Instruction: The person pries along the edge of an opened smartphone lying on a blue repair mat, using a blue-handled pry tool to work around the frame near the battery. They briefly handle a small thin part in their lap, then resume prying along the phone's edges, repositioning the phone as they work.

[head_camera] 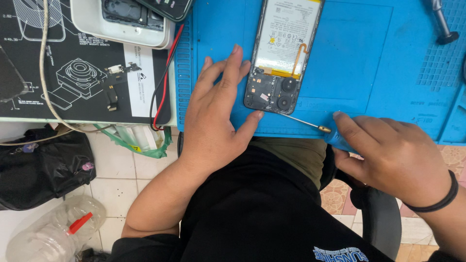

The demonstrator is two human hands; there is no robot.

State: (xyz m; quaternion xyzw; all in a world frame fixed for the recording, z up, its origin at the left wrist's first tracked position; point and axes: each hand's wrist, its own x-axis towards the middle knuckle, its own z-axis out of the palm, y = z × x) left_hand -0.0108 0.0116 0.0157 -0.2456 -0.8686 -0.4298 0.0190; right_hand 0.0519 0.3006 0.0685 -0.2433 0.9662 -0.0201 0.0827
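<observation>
The phone (pixel 283 56) lay back-off on the blue mat (pixel 369 58), battery and board exposed. Looked light and stiff but fragile, so I'd grab it by the side frame, never the orange flex. The left hand (pixel 218 111) lay flat just left of it, fingers spread, tips touching its near-left edge, thumb near its bottom corner. The right hand (pixel 393 150) sat at the near right, fingers curled, pinching a thin screwdriver (pixel 306 122) whose tip pointed at the phone's near end.
</observation>
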